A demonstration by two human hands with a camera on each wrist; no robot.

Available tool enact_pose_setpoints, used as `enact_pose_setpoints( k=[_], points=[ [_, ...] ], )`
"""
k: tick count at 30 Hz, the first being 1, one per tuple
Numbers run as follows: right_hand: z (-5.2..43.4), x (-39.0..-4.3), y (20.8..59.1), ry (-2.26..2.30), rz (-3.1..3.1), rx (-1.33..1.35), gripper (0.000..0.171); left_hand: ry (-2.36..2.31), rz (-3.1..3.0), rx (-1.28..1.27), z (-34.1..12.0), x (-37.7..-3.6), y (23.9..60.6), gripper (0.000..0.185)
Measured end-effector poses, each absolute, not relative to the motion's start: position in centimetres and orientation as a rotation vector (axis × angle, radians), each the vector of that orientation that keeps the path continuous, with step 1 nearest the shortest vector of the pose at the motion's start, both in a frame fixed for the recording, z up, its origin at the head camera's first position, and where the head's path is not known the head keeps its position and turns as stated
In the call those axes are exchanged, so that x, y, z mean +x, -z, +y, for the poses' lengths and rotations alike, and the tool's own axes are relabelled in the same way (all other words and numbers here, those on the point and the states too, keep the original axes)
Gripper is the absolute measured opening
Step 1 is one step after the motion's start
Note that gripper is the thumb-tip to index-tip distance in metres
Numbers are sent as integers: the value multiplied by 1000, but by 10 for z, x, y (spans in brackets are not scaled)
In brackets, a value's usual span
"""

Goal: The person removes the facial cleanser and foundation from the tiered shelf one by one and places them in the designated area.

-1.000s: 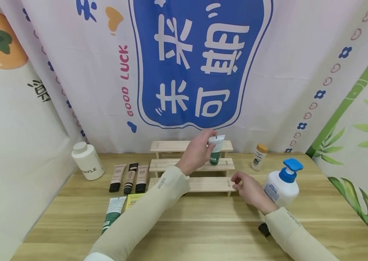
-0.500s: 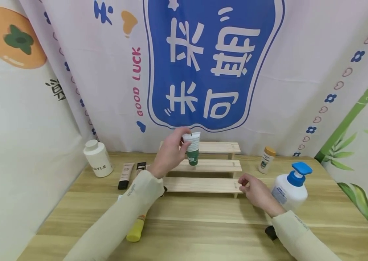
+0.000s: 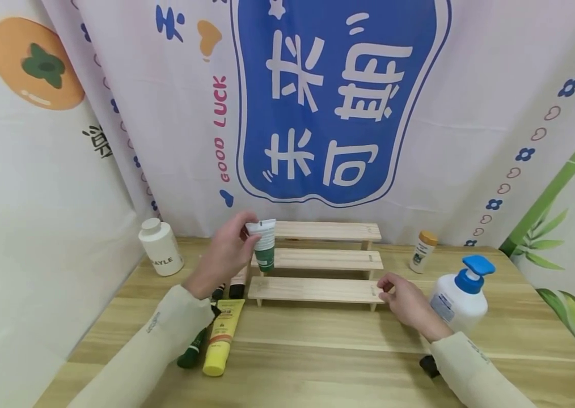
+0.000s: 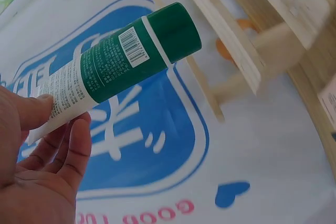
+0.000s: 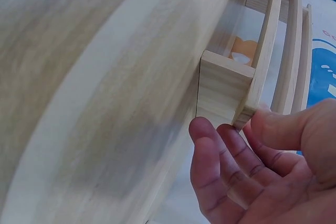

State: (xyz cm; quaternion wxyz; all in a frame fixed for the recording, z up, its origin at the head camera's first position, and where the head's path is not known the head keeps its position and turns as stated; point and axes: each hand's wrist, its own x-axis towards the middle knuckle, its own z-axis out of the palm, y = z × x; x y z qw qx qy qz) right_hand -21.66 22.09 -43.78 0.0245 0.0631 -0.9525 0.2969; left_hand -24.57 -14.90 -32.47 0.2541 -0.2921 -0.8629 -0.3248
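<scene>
A tube of cream [image 3: 265, 246], white at its flat end and green towards the cap, is pinched by my left hand [image 3: 223, 249] between thumb and fingers. It hangs cap-down before the left end of a three-tier wooden stand [image 3: 313, 289]. In the left wrist view a barcode shows on the tube [image 4: 126, 59], and the thumb lies over its white end. My right hand [image 3: 405, 300] grips the right end of the stand's lowest shelf. The right wrist view shows the thumb on the shelf end [image 5: 247, 111], with curled fingers below it.
Left of the stand lie a yellow tube [image 3: 222, 334], a partly covered green tube [image 3: 190, 354] and a pinkish tube [image 3: 238, 283]. A white bottle [image 3: 161, 249] stands back left. On the right are an orange-capped bottle [image 3: 423, 252], a blue-topped pump bottle [image 3: 458, 300] and something black [image 3: 428, 365].
My left hand has carried the green-and-white tube leftwards from in front of the stand's right part to its left end. The right hand stays at the lowest shelf's end. The head view has shifted.
</scene>
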Motion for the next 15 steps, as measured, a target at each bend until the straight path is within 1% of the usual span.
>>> enact_pose_setpoints(
  k=[7, 15],
  points=[
    [220, -216, 437, -912, -2961, 188, 13, 776, -2357, -695, -185, -229, 320, 32],
    [221, -216, 437, -896, -2964, 188, 14, 649, -2399, -607, -220, -223, 320, 33]
  ],
)
